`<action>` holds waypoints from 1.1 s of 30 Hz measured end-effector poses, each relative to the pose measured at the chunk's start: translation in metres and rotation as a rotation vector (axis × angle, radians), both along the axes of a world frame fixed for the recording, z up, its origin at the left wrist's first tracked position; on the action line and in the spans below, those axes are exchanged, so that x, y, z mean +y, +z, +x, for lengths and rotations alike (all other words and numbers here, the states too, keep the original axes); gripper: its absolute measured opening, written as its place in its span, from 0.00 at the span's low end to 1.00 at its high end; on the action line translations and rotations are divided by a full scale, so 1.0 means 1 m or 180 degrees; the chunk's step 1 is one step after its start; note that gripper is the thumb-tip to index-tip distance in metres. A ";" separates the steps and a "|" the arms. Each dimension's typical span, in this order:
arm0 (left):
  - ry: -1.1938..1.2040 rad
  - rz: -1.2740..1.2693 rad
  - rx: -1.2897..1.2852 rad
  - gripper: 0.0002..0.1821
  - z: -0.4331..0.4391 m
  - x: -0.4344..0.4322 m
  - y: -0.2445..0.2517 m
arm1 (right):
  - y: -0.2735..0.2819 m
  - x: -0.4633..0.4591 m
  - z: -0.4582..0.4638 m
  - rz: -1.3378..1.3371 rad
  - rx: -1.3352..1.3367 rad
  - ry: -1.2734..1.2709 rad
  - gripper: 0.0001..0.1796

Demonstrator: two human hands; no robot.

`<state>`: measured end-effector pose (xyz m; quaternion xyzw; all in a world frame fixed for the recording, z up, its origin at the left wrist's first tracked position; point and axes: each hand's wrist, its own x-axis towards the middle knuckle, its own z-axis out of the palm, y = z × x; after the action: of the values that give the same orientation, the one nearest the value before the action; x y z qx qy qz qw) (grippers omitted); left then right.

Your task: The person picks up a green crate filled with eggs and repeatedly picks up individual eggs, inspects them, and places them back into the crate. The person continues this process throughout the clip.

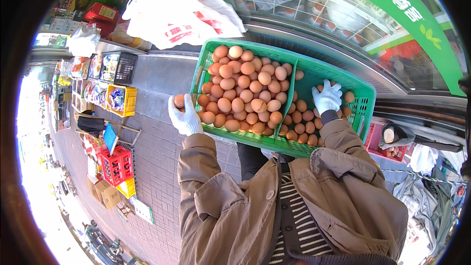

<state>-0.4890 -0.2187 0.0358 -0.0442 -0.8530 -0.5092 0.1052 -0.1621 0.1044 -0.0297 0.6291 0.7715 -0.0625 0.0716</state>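
A green plastic crate with a divider stands before me. Brown eggs are heaped in its larger left compartment; fewer brown eggs lie in the right one, where some of the floor shows. Just outside the crate's left end, my left hand, in a white knit glove, holds a brown egg. My gloved right hand reaches into the right compartment, fingers around a brown egg, with another at the fingertips. Its palm side is hidden.
White plastic bags hang beyond the crate's left end. Behind it runs a glass shopfront with a green sign. Yellow and red crates and a cardboard box stand on paving at left. A pink crate sits at right.
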 end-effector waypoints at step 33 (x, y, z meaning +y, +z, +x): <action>-0.0029 -0.0056 -0.0060 0.32 0.001 -0.003 -0.002 | -0.009 -0.027 -0.019 -0.0574 0.0896 0.0078 0.32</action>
<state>-0.4880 -0.2213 0.0343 -0.0442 -0.8582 -0.5026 0.0944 -0.1813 0.0769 -0.0386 0.5957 0.7728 -0.2182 0.0197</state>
